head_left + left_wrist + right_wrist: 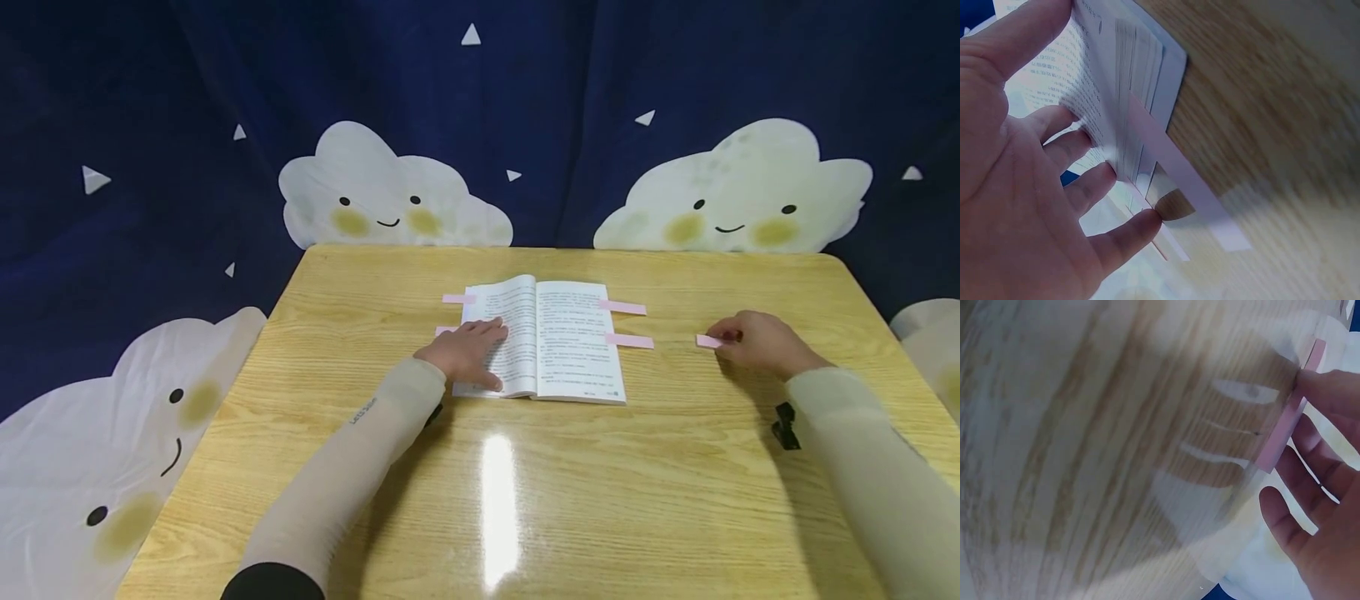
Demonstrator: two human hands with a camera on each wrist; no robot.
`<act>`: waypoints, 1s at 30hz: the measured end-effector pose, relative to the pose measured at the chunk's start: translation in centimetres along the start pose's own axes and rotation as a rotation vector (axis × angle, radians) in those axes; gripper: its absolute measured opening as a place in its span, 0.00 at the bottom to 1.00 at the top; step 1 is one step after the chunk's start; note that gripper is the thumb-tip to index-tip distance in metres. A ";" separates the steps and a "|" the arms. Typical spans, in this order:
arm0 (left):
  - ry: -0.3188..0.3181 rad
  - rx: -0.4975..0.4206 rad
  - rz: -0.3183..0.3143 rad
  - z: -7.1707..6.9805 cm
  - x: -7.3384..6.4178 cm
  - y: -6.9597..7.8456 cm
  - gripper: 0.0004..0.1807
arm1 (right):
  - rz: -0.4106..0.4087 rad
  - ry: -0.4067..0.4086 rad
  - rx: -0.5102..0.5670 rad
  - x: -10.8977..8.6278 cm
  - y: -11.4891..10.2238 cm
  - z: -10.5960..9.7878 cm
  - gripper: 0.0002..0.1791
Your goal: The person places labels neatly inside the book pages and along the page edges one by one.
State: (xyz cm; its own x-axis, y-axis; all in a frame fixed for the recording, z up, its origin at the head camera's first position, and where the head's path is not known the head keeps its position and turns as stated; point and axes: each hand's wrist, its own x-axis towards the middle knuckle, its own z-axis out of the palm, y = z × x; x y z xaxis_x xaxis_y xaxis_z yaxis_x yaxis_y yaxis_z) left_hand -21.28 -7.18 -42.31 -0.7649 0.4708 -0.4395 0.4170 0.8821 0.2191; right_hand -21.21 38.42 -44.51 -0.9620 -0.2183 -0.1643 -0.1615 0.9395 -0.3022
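An open book (573, 358) lies on the wooden table, with pink sticky strips (628, 307) jutting from its left and right edges. On the left page my left hand (468, 346) rests with its fingers spread. In the left wrist view, those fingertips touch the page near its outer edge, beside a pink strip (1191, 175) that sticks out past the paper. To the right of the book, my right hand (768, 343) pinches a narrow pink sticky note pad (1282, 437) between thumb and fingers, low over the table.
The table (637, 500) has light wood grain and a bright glare streak in front of the book. Behind it hangs a dark blue curtain (555, 100) with white clouds and triangles. A black wrist mount (786, 427) shows below the right wrist.
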 end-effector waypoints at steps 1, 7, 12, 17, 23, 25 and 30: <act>0.001 -0.002 0.000 0.0 0.0 0.0 0.51 | -0.008 0.004 -0.006 0.0 0.0 0.0 0.16; -0.014 -0.003 -0.008 0.0 0.0 0.0 0.52 | -0.013 -0.002 -0.027 0.0 -0.1 -0.1 0.15; -0.012 -0.004 0.001 0.0 0.0 0.0 0.51 | -0.010 0.001 -0.064 -0.2 0.0 -0.3 0.14; -0.012 -0.002 0.000 0.0 0.0 -0.1 0.51 | -0.039 0.008 -0.098 -0.4 -0.3 -0.3 0.12; -0.016 0.004 0.008 0.0 0.1 0.0 0.51 | -0.034 0.002 -0.132 -0.5 -0.5 -0.4 0.11; -0.015 0.003 0.006 0.0 0.1 0.0 0.51 | -0.033 0.000 -0.136 -0.5 -0.5 -0.4 0.11; -0.010 0.007 -0.003 -0.1 0.1 0.0 0.51 | -0.061 0.000 -0.123 -0.6 -0.3 -0.4 0.11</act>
State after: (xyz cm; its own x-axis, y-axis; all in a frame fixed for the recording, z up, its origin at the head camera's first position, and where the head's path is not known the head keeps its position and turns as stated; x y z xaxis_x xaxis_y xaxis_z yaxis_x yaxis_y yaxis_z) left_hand -21.42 -7.07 -42.24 -0.7614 0.4682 -0.4484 0.4182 0.8832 0.2122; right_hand -20.65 38.36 -43.97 -0.9496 -0.2758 -0.1488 -0.2454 0.9498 -0.1941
